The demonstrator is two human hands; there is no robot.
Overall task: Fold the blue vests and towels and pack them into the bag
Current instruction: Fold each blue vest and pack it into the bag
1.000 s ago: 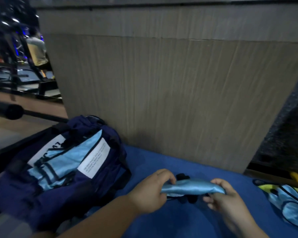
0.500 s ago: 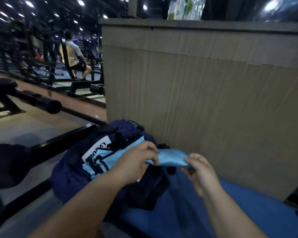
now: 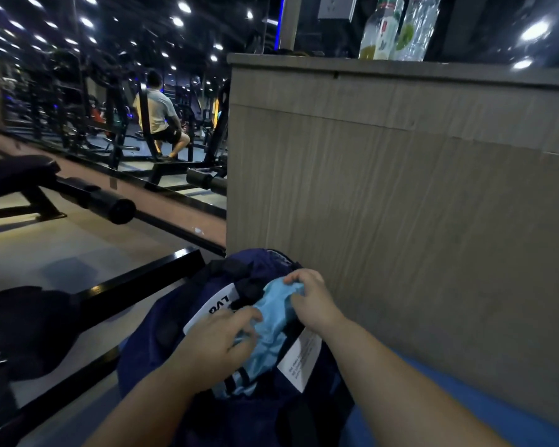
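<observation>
Two hands meet at 6 o'clock over the open mouth of the navy bag [image 3: 155, 343]. The left hand [image 3: 218, 345] has its fingers curled into the near part of the folded blue vest [image 3: 273, 321]. The right hand [image 3: 312, 303] pinches the vest's far edge with bent fingers, so both are clamped on the cloth. The vest lies partly inside the opening, with a white label [image 3: 299, 361] just beside it at 5 o'clock.

The step in hand looks like tucking the fold down into the bag. Doing it well probably means pressing flat with the left hand while the right feeds the far edge under the bag's rim, so the slippery cloth does not spring open.

The bag rests at the left end of a blue table [image 3: 465, 417]. Behind it, at 3 o'clock, rises a wood-grain partition [image 3: 400, 204], with bottles [image 3: 381, 30] on top at 1 o'clock. At 10 o'clock a person [image 3: 158, 108] sits at a gym machine.
</observation>
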